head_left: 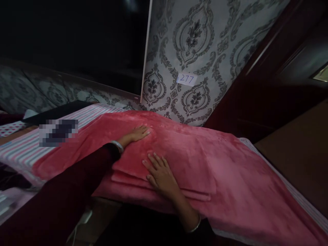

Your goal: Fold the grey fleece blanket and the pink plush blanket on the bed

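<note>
A pink plush blanket (238,171) lies spread over a surface, with a folded, layered part (189,164) in its middle. My left hand (139,133) rests flat on the plush fabric toward the far side, fingers stretched out. Nearer to me, my right hand (161,174) presses flat on the folded layers, its fingers spread. Neither hand grips anything. Each wrist wears a silvery bangle. Under the blanket, a striped cloth (28,147) shows at the left and along the right edge.
A large dark television screen (77,41) hangs at the back left. On the patterned wall is a paper label (186,79) reading 277. A dark red wooden door or cabinet (251,92) stands at the right. A pixelated dark object (58,133) lies on the striped cloth.
</note>
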`<state>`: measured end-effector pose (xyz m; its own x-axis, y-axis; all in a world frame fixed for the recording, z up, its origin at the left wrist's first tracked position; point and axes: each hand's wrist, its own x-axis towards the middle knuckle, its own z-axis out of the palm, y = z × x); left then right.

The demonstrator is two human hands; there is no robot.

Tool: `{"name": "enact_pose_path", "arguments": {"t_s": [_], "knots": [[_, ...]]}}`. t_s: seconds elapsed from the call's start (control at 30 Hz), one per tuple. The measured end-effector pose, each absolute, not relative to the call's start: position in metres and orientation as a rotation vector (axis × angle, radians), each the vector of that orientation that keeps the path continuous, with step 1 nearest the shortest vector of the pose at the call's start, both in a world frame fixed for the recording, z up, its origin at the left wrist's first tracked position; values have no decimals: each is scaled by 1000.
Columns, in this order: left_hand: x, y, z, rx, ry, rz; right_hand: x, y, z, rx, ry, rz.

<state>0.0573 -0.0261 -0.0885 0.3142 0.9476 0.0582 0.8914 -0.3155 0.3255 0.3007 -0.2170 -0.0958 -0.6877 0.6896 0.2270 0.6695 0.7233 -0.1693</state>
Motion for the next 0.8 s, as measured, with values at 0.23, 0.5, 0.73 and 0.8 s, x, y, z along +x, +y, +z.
{"name": "enact_pose_path", "arguments": {"t_s": [0.23,0.5,0.73,0.8], "knots": [[51,-22,-75,2202,1837,331,300,-221,-93,-1103,-2646,133],[83,-45,-57,2191,1938,478,287,-168,-40,-1198,-2390,264],[77,-73,-102,2131,1926,896,229,-101,-31,-1422,-2493,157],[70,-74,-114,2117,1867,977,220,-95,-45,-1393,-2573,150]]}}
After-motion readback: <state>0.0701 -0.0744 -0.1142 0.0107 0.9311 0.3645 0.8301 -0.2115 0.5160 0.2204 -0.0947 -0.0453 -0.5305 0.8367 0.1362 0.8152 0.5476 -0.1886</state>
